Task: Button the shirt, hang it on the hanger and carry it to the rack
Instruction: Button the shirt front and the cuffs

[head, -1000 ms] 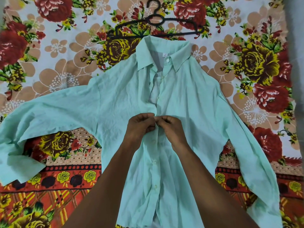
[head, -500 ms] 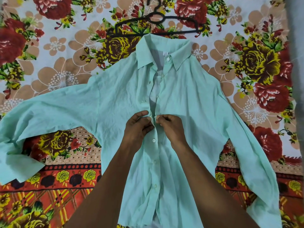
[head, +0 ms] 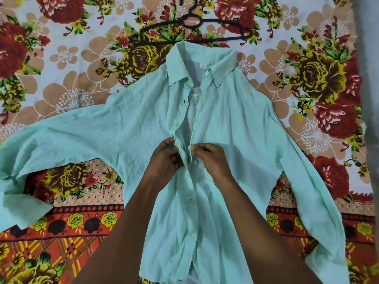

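A mint-green long-sleeved shirt (head: 235, 124) lies face up on a flowered bedsheet, sleeves spread wide. Its lower front is buttoned; above my hands the placket gapes open up to the collar, with white buttons showing along the right edge. My left hand (head: 165, 160) pinches the left placket edge at mid-chest. My right hand (head: 211, 158) pinches the right edge a few centimetres away, at a button. A black plastic hanger (head: 217, 21) lies flat on the sheet just beyond the collar, partly under it.
The flowered bedsheet (head: 78, 83) covers the whole surface, with an orange patterned border (head: 61, 238) nearest me. A grey vertical strip (head: 369, 78) runs down the right edge. No rack is in view.
My hands have moved up the placket from the button they were pressing together, which now shows fastened below them. They now hold the two edges slightly apart.
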